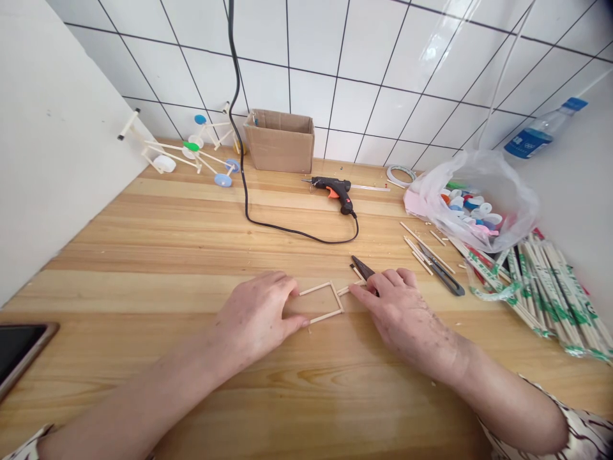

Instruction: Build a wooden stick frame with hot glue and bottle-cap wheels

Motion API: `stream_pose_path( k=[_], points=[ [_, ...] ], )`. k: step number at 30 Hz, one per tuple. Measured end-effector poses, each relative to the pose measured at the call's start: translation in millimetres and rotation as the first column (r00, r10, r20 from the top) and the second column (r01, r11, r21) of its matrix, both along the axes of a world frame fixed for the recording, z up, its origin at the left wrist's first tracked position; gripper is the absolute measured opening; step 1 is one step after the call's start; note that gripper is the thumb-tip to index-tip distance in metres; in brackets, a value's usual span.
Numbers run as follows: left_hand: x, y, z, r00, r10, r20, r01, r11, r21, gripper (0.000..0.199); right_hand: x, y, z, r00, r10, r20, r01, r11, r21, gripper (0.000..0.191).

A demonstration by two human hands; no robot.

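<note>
Near the front edge of the wooden worktop (143, 223), a person is working over a small rectangular frame of thin wooden sticks (315, 289), which is lying flat a little right of centre. The left hand (256, 316) is arching over the frame's left end, its fingertips and thumb straddling it in a light grip, not clenched. The right hand (402, 313) is lying at the frame's right end, touching a stick that is jutting past the corner, while a dark pointed tool (361, 268) is poking out beside it; whether that hand is grasping the tool cannot be told. So far, four sides appear to be joined, with no wheels or uprights attached. Near the rear left corner, stick models with coloured disc wheels (184, 153) are standing finished, a glue gun (332, 187) is lying untouched, and loose sticks (421, 252) and a bag of bottle caps (472, 204) are sitting toward the right edge.
</note>
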State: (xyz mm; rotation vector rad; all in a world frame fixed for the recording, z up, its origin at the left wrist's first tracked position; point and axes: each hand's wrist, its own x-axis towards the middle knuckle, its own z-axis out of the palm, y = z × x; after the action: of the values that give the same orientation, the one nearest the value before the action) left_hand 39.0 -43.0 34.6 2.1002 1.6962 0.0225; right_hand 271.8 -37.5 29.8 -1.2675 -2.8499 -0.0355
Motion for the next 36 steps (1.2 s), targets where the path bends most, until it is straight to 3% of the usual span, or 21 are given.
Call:
stream_pose_path(
  k=[36],
  points=[
    [0.8,0.6,1.3,0.999,-0.016,0.049,0.016,1.0,0.012,0.015,-0.2,0.1,1.1,1.0,-0.001,0.005,0.001,1.0,-0.006,0.038]
  ],
)
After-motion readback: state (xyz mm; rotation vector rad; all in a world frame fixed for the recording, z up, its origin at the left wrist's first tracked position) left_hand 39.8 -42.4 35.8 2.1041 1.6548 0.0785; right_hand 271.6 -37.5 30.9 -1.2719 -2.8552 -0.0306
